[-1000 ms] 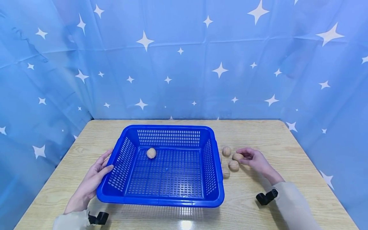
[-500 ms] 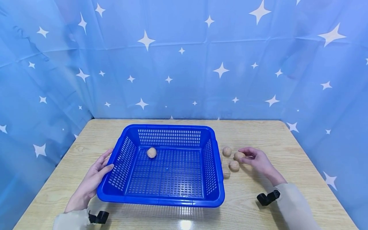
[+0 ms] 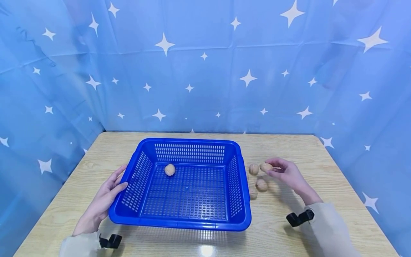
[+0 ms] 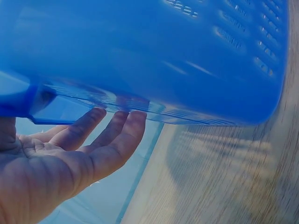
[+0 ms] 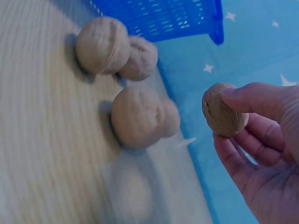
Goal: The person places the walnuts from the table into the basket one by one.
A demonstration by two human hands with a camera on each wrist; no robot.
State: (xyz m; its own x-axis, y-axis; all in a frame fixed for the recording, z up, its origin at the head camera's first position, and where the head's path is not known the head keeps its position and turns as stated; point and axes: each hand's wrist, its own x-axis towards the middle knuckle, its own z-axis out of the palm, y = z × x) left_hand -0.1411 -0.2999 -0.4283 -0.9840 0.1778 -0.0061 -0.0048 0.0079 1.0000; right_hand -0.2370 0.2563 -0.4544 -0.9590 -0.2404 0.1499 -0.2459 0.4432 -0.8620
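The left hand (image 3: 102,200) grips the basket (image 3: 179,224) at its left rim, thumb over the edge. A lone walnut (image 3: 170,170) lies inside, toward the basket's far left corner. Right of the basket, the right hand (image 3: 289,175) pinches another walnut (image 5: 224,112) (clear of the desk (image 3: 282,228)), near four loose walnuts (image 3: 261,185).

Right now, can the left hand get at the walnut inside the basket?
Probably not without letting go: the left hand holds the blue basket by its side, though nothing covers the walnut inside.
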